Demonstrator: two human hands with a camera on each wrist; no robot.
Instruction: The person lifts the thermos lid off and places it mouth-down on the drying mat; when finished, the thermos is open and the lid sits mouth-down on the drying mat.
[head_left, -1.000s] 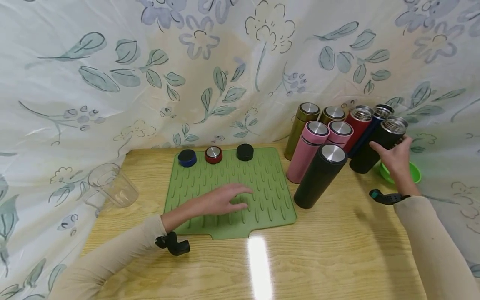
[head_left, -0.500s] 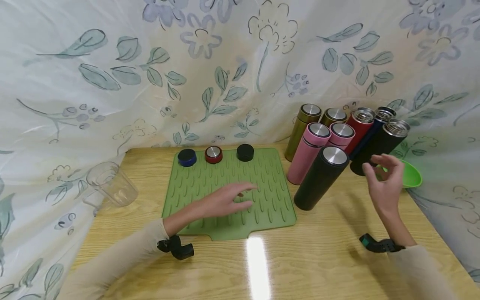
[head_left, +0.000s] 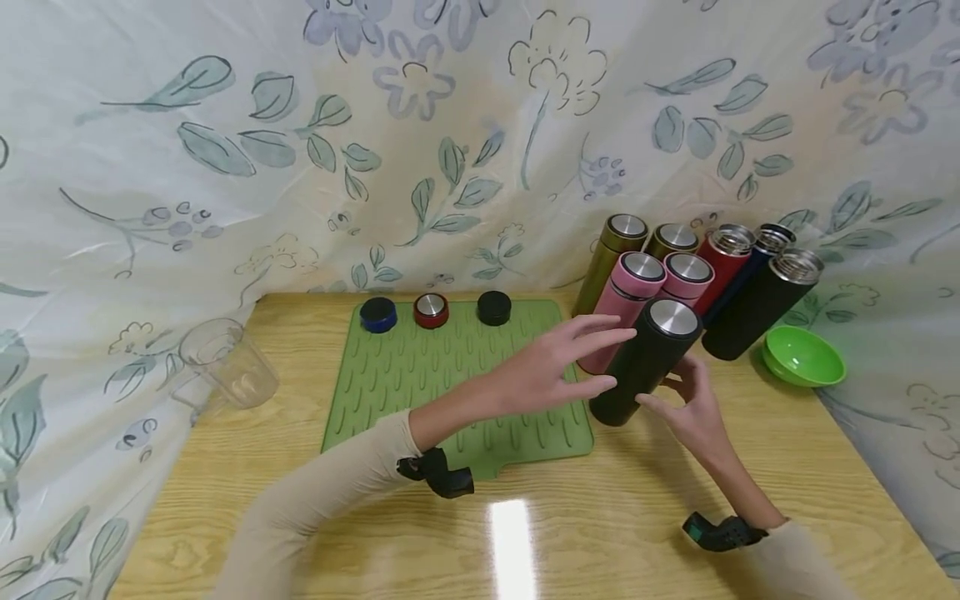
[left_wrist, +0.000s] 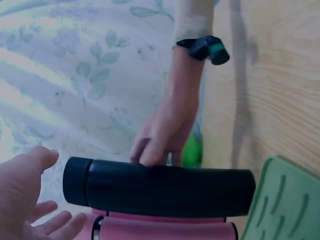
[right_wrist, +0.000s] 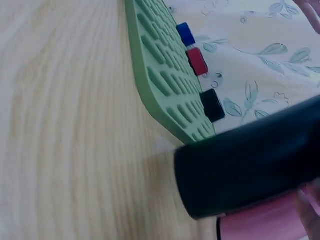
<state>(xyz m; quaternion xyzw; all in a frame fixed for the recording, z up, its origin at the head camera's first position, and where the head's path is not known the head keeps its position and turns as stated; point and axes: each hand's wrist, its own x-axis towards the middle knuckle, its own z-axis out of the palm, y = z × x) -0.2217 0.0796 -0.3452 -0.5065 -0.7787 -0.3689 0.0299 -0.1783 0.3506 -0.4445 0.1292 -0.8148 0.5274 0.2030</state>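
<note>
A black thermos flask (head_left: 648, 358) with a steel-topped lid stands upright at the mat's right edge. My right hand (head_left: 693, 412) is at its right side, thumb in front and fingers bent toward its back; whether they press on it is unclear. My left hand (head_left: 551, 367) reaches to the flask's left side with fingers spread, holding nothing. In the left wrist view the flask (left_wrist: 170, 187) lies across the picture between my left hand (left_wrist: 30, 200) and right hand (left_wrist: 167, 132). Two pink flasks (head_left: 632, 287) stand just behind it.
Olive flasks (head_left: 611, 250) stand behind the pink ones. Lidless red (head_left: 723, 258), blue (head_left: 772, 240) and black flasks (head_left: 753, 304) stand to the right. A green bowl (head_left: 804, 357) is beside them. Three lids, blue (head_left: 378, 315), red (head_left: 431, 311) and black (head_left: 494, 308), lie on the green mat (head_left: 420, 375). A clear jug (head_left: 228, 367) stands left.
My right hand has left the lidless black flask and moved left to the lidded black one. My left hand has moved right from over the mat toward that same flask.
</note>
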